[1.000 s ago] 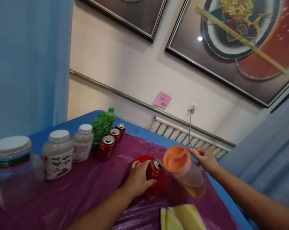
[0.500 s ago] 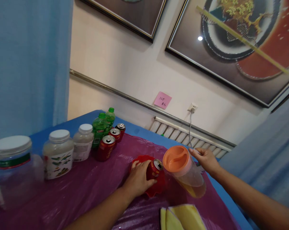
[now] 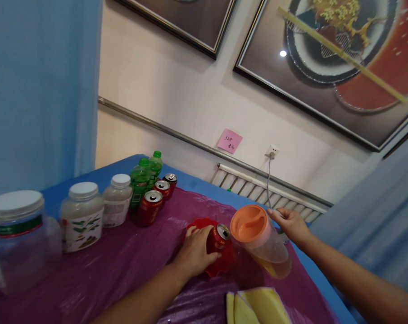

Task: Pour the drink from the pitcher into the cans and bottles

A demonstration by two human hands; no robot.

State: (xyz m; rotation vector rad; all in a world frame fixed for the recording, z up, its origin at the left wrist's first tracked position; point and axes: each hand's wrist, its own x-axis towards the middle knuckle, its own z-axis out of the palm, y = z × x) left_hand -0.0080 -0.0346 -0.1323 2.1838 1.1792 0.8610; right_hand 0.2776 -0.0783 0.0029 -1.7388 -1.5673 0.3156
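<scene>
My left hand (image 3: 195, 252) is wrapped round a red drink can (image 3: 217, 238) whose top is open. The can is over a red scalloped dish (image 3: 220, 266); whether it touches the dish is hidden. My right hand (image 3: 289, 223) grips the handle of a clear plastic pitcher (image 3: 269, 254) with an orange lid (image 3: 249, 223). Tilted toward the can, the pitcher has yellowish liquid low inside it. Its lid is close to the can's rim, and I see no stream between them.
Red cans (image 3: 150, 209), green bottles (image 3: 139, 182) and white-lidded jars (image 3: 82, 218) stand in a row on the left. A folded yellow cloth (image 3: 258, 307) lies at the front on the purple plastic sheet (image 3: 123, 274). Behind the table is a radiator (image 3: 247, 189).
</scene>
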